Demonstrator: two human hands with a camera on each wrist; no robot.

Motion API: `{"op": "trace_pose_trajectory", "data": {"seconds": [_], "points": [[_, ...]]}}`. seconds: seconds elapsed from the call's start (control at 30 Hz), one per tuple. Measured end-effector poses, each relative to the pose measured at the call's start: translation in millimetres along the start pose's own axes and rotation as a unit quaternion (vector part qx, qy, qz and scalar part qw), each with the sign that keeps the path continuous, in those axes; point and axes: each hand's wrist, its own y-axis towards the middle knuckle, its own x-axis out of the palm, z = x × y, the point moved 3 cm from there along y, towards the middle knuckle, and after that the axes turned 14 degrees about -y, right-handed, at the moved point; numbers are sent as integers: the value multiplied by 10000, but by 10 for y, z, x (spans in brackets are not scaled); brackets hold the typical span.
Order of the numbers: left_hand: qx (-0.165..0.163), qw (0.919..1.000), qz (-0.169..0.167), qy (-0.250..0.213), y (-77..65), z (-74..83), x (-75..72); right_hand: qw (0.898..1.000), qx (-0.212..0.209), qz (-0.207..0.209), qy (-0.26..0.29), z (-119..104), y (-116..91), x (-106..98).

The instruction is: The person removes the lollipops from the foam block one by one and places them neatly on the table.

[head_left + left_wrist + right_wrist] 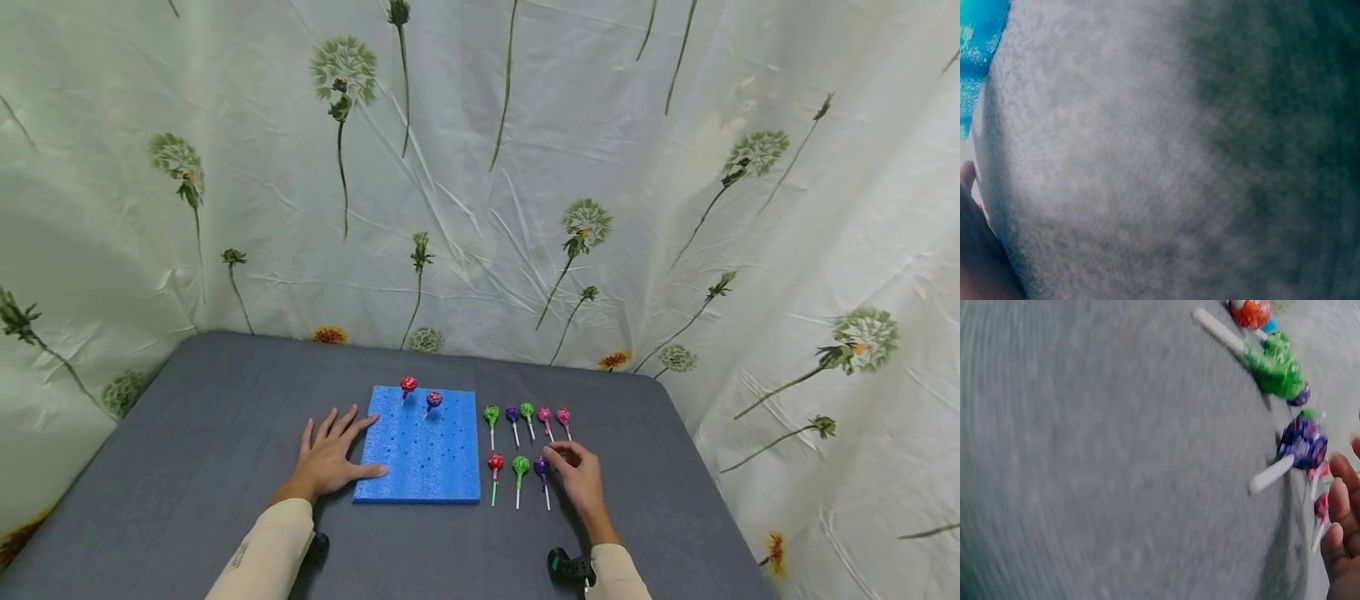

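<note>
A blue foam board (427, 450) dotted with small holes lies on the grey table. Two wrapped lollipops, one red (408, 384) and one dark blue and red (434, 400), stand upright in its far part. My left hand (327, 458) rests spread at the board's left side, thumb and index fingertip over its edge. To the right of the board, my right hand (579, 479) hovers with loosely bent fingers beside a purple lollipop (1304, 442). In the right wrist view a gap shows between those fingertips and the wrapper.
Next to the purple lollipop lie a green lollipop (521, 465) and a red lollipop (496, 461). Behind them is a row of several more, including a green lollipop (491, 413) and a pink lollipop (563, 414). A flower-printed curtain (480, 208) hangs behind the table (225, 417).
</note>
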Motion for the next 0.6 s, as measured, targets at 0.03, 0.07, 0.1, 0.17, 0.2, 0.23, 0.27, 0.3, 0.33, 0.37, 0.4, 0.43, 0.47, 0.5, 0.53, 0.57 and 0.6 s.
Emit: {"op": "trace_pose_trajectory", "data": {"seconds": [0.03,0.07,0.1,0.17,0.2,0.23,0.27,0.3,0.33,0.37,0.4,0.43,0.47,0.5,0.53,0.57,0.6], "points": [[-11,10000,-1,-1,2,-6,2,10000,-47,50,-11,-24,-11,0],[-4,10000,-1,1,4,-9,1,10000,-27,64,-4,-97,-35,-15],[5,10000,0,9,7,-15,3,10000,-56,82,-4,-174,-58,-28],[19,10000,15,6,11,-21,1,9998,-86,144,-54,-227,-65,-12],[21,10000,18,12,11,-20,0,9997,-108,195,-94,-256,-65,-1],[10,10000,19,10,11,-18,-1,9995,-147,240,-148,-281,-62,12],[5,10000,10,12,13,-14,-2,9994,-140,276,-171,-303,-56,25],[5,10000,1,21,13,-10,-2,9991,-173,347,-182,-282,-37,57],[-5,10000,-16,19,13,-5,-3,9986,-216,413,-231,-260,-18,91],[-17,10000,-32,17,14,0,-3,9983,-263,457,-260,-293,-16,107],[-26,10000,-49,16,14,3,-2,9980,-316,484,-256,-324,-13,124],[-29,10000,-55,8,13,8,-3,9977,-358,492,-283,-353,-8,142],[-29,10000,-63,10,12,11,-2,9977,-373,482,-280,-384,-4,164],[-29,10000,-65,10,10,11,-2,9977,-392,471,-295,-416,1,185],[-34,10000,-60,-2,8,12,-5,9976,-423,450,-313,-441,8,209],[-44,10000,-56,-4,6,12,-7,9979,-409,402,-290,-467,16,233],[-53,10000,-49,-2,3,12,-9,9982,-421,358,-251,-492,24,259]]}}
